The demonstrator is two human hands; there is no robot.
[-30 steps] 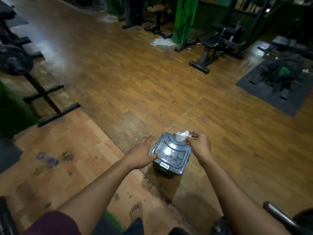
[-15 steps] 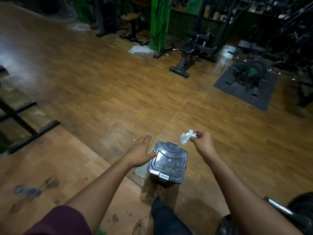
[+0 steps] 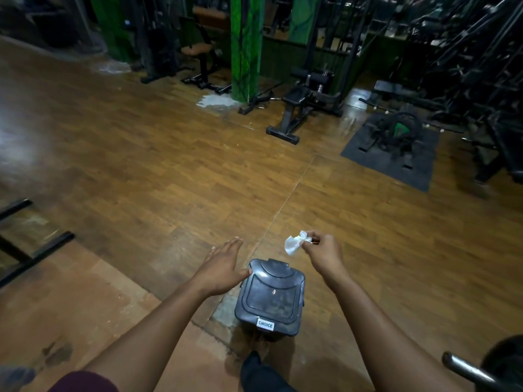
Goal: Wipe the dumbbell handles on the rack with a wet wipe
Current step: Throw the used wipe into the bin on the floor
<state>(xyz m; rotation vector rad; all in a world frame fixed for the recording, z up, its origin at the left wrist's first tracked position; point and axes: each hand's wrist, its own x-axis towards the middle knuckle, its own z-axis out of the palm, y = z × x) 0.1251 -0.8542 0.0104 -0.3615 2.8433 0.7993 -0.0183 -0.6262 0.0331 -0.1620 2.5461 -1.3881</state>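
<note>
A dark grey lidded bin (image 3: 270,297) labelled CHOICE stands on the wooden floor right in front of me. My left hand (image 3: 222,268) lies flat with straight fingers, its thumb touching the bin's left upper edge. My right hand (image 3: 321,251) pinches a crumpled white wet wipe (image 3: 294,243) just above and beyond the bin's far right corner. A dumbbell (image 3: 481,369) with a metal handle shows at the bottom right corner; the rack itself is not visible.
Wooden floor (image 3: 169,165) stretches ahead. A black bench (image 3: 300,108) and a green pillar (image 3: 244,46) stand at the back, a dark mat (image 3: 393,157) with equipment to the right, black frame feet (image 3: 31,250) on the left. My foot (image 3: 257,363) is behind the bin.
My right hand lifted the wipe off the bin lid and away to the right. The view swung right and upward. My left hand stayed at the bin's edge.
</note>
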